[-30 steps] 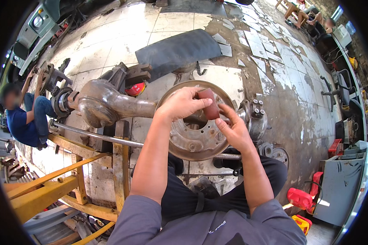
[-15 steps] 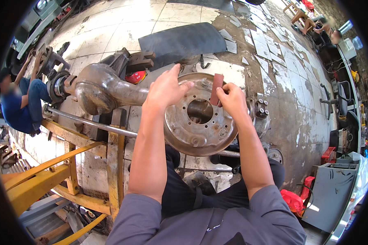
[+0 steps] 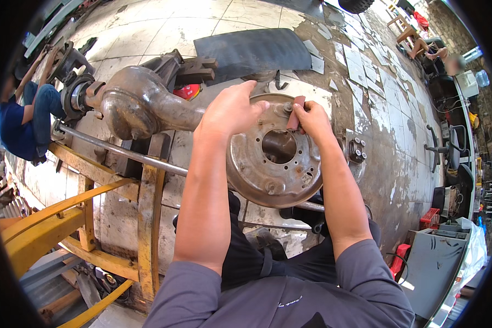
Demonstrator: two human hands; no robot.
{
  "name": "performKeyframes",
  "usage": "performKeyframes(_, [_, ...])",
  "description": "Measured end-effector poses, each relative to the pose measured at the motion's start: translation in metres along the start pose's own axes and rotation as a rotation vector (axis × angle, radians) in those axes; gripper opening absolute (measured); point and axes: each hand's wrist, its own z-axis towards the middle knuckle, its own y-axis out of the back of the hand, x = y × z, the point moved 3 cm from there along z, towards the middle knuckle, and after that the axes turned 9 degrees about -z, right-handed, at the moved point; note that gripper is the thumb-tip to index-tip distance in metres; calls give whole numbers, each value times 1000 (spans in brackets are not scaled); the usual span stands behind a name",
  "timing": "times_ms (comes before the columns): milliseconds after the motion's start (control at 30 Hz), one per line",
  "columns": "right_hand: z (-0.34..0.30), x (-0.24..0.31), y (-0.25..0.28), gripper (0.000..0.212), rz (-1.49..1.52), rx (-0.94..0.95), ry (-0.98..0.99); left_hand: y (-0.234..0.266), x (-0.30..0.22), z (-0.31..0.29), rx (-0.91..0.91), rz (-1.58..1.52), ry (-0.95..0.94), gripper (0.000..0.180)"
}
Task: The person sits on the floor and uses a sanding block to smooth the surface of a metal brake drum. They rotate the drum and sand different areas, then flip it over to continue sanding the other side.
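A round metal brake backing plate (image 3: 251, 177) with a large centre hole and several small holes stands upright in front of me. My right hand (image 3: 315, 119) pinches a reddish-brown strip of sandpaper (image 3: 296, 112) against the upper right of the plate's face, close to a round stud. My left hand (image 3: 235, 109) is at the plate's upper left rim, fingers stretched out and thumb apart; it seems to rest on the rim. Whether its palm touches the metal is hidden.
A bulky axle housing (image 3: 134, 101) lies to the left, with a long steel rod (image 3: 120, 153) below it. A yellow metal frame (image 3: 150, 218) stands at the lower left. A person in blue (image 3: 17, 128) sits far left. A dark sheet (image 3: 251, 52) and broken tiles (image 3: 358, 68) lie beyond.
The sandpaper strip in my right hand has tilted and looks more curled. My left hand stays stretched at the rim. The whole view has shifted slightly.
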Motion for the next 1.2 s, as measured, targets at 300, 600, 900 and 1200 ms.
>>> performKeyframes(300, [5,-10,-9,36,39,-29,-54,2,-5,-3,10,20,14,63])
performKeyframes(600, [11,-1,-7,29,-100,-39,44,6,-5,-6,-3,49,2,62])
performKeyframes(900, [10,1,0,28,-260,-117,213,4,0,-2,-31,45,-8,67])
performKeyframes(1200, [-17,-3,13,29,-308,249,205,3,1,-2,-8,32,15,63])
